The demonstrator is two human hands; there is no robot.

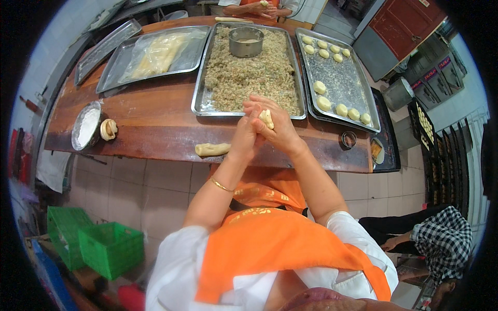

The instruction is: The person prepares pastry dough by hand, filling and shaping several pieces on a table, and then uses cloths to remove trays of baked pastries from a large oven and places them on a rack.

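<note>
My left hand [249, 129] and my right hand [282, 128] are pressed together in front of the filling tray. A pale piece of dough [266, 119] shows between them, both hands closed around it. Just beyond, the metal tray [196, 101] is spread with crumbly, greenish-beige filling [249, 80]. A round metal bowl [246, 45] sits on that filling. To the left of my wrists, a short dough roll [212, 150] lies by the table's near edge.
On the wooden table [150, 116], a tray [345, 78] at right holds several dough balls. At left are a tray with plastic-covered dough [161, 54], a flour bowl [88, 127] and a dough coil [108, 129]. Another person's hands [259, 8] work across the table.
</note>
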